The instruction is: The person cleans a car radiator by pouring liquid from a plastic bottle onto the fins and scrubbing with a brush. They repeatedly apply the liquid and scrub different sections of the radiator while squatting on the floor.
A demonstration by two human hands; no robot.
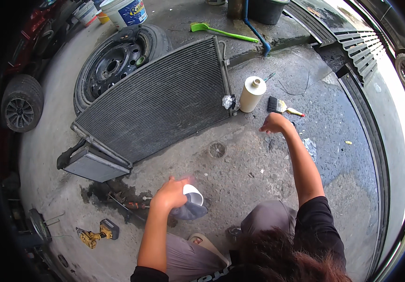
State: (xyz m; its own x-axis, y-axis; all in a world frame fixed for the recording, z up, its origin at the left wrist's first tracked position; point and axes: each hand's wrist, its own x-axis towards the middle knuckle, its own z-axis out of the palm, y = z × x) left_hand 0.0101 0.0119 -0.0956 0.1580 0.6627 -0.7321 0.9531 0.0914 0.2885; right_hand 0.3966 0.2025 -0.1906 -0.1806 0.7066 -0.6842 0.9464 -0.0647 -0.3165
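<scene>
My left hand (168, 193) is closed on a white cup (193, 193), which is tilted; its lower part looks grey and blurred. Over the wet concrete, my right hand (274, 123) is held out with fingers loosely bent and apart, nothing visible in them. Beyond it lies a flat paintbrush (277, 105) with dark bristles and a pale, red-tipped handle. Just left of the brush stands a cream plastic bottle (251, 96) with an uncapped-looking neck. A large finned radiator (160, 103) leans against a wheel with a tyre (110, 66). Crumpled foil (228, 101) sits at the radiator's right edge.
A yellow cordless drill (98, 232) and orange-handled tools (134, 205) lie at left. A smaller silver heat exchanger (96, 164) rests by the radiator. Beyond are a green brush (223, 32), a blue pipe (257, 34) and buckets (125, 13). A drain channel (364, 108) runs along the right.
</scene>
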